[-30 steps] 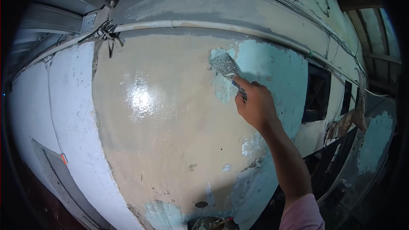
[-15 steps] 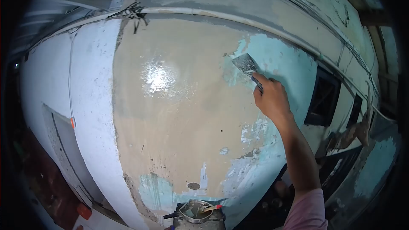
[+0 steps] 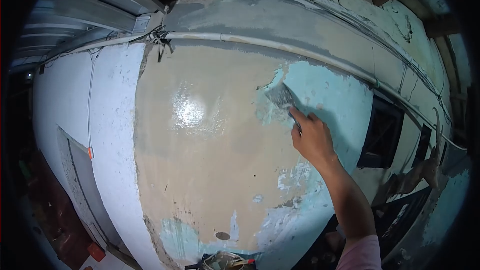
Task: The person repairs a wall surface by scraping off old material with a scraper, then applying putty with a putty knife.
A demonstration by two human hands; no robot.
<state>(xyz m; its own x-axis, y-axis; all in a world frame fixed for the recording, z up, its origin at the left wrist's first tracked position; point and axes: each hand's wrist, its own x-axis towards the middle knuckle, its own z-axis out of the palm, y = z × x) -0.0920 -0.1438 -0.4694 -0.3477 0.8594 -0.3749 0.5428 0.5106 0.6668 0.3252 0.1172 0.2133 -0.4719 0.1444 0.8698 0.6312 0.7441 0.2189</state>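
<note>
My right hand [image 3: 313,136] is closed round the handle of a putty knife [image 3: 281,97]. The wide metal blade lies against the wall, at the border between bare beige plaster [image 3: 210,135] and turquoise paint [image 3: 330,90]. Ragged paint edges run just above and left of the blade. Pale residue shows on the metal. Nothing of my left hand appears in the view.
At the bottom stands a pan [image 3: 226,260] with a red-tipped tool in it, partly cut off. A pipe [image 3: 260,43] and cables cross the wall above. On the right is a dark window opening [image 3: 380,131]; a white wall section [image 3: 112,120] stands left.
The view has tilted up, so the wall and pan sit lower in the picture. My right hand has shifted slightly left with the putty knife, its blade still at the paint's border.
</note>
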